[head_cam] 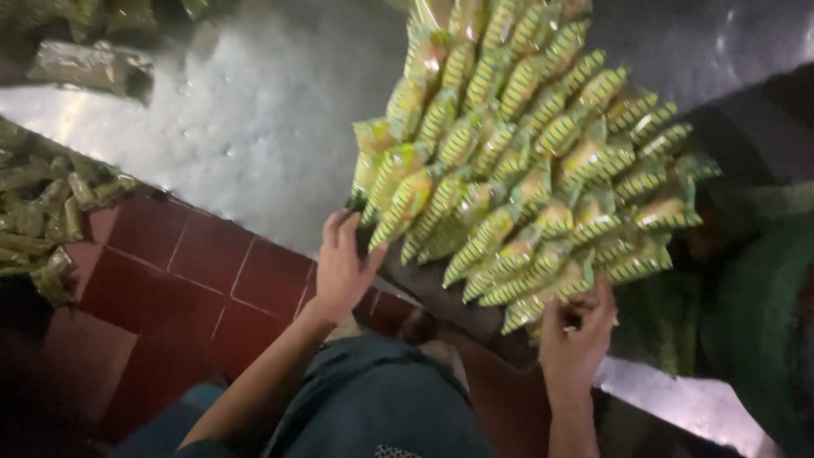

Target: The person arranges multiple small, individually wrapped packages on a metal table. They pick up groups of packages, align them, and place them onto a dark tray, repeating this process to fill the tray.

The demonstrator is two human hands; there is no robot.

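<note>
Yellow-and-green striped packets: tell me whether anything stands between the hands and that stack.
Nothing visible does. The left hand already rests against the near left edge of the stack of striped packets, and the right hand touches its lower right corner, fingers on the bottom packets. Whether a board lies under the stack is too dark to tell.
</note>
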